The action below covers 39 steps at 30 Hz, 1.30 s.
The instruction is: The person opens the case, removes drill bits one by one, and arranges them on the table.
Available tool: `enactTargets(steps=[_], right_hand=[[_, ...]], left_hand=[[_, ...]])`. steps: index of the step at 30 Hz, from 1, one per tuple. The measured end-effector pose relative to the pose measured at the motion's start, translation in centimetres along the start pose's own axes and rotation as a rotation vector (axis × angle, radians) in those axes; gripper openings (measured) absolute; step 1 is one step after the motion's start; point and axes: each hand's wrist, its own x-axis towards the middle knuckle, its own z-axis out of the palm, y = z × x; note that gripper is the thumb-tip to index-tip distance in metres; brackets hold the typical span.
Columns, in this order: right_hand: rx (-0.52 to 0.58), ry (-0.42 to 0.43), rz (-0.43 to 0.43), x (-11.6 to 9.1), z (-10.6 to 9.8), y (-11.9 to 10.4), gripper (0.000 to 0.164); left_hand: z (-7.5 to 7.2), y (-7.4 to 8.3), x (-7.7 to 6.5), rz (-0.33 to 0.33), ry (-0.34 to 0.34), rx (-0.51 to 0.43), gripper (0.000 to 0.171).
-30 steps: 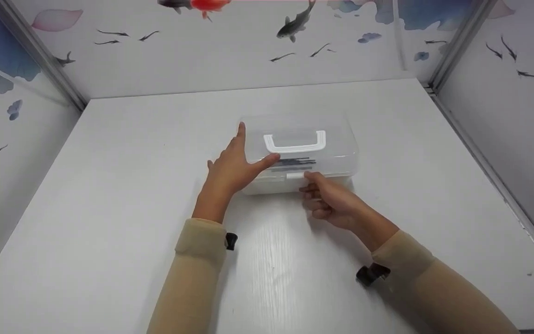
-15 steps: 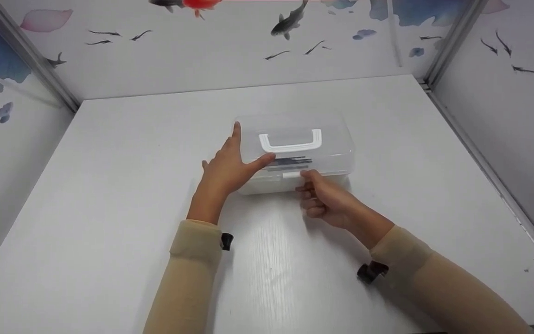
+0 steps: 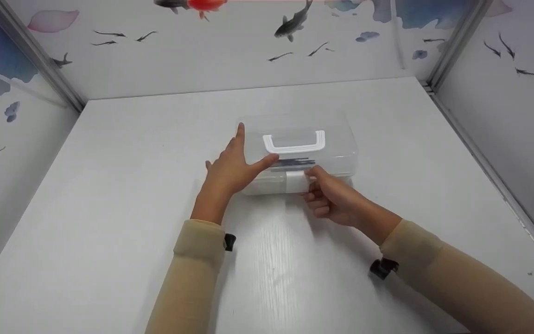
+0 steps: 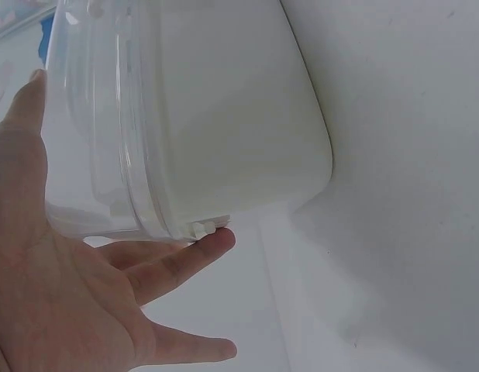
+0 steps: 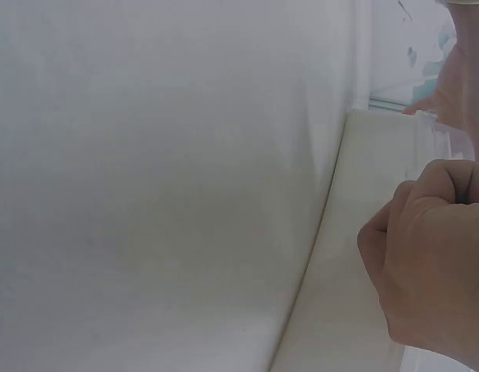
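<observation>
A storage box with a clear lid [image 3: 295, 123] and a whitish base [image 3: 263, 186] stands on the table. A white handle [image 3: 295, 149] lies on the lid, and a white latch [image 3: 297, 182] is at the middle of the front. My left hand [image 3: 231, 169] rests against the box's left side, fingers spread and thumb on the lid; the left wrist view shows a fingertip at a small hinge [image 4: 202, 229]. With curled fingers my right hand [image 3: 334, 197] pinches the latch's right edge. In the right wrist view its fingers hide the latch. Dark thin items [image 3: 295, 162] show through the lid.
The white tabletop [image 3: 109, 208] extends around the box on all sides. Panels with painted fish [image 3: 292, 23] stand behind and to both sides, joined by metal corner posts [image 3: 459, 44].
The latch, a thin strip before, now shows a taller white face down the front of the box. My right thumb has risen slightly with it. The left hand keeps its place on the box.
</observation>
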Motion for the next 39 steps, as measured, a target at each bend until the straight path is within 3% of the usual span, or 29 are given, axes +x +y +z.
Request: enactTargets(steps=[8,17,22,26,34,36,39], right_hand=[[-0.017,-0.013,0.035,0.0,-0.5,0.0,0.036],[-0.084,-0.057,-0.026,-0.1,-1.1,0.4,0.005],[-0.159,-0.097,-0.082,-0.4,-1.2,0.7,0.033],[-0.345,-0.049,-0.116,-0.6,-1.4,1.1,0.037],[-0.998,0.194,-0.295,-0.6,-2.2,1.5,0.025],[-1.081,0.230,-0.344,-0.5,-2.5,1.7,0.023],[-1.114,0.251,-0.373,-0.5,-2.8,1.8,0.023]], left_hand=[[0.1,-0.1,-0.1,-0.014,0.016,-0.007,0.125],[0.3,0.0,-0.1,-0.014,0.019,0.004,0.125],[0.2,0.0,-0.1,-0.013,0.022,0.002,0.125],[0.1,0.0,-0.2,-0.011,0.019,0.000,0.125],[0.0,0.1,-0.3,-0.019,0.017,-0.007,0.125],[0.0,0.1,-0.3,-0.018,0.018,-0.010,0.125],[0.0,0.0,-0.3,-0.015,0.019,-0.011,0.124]])
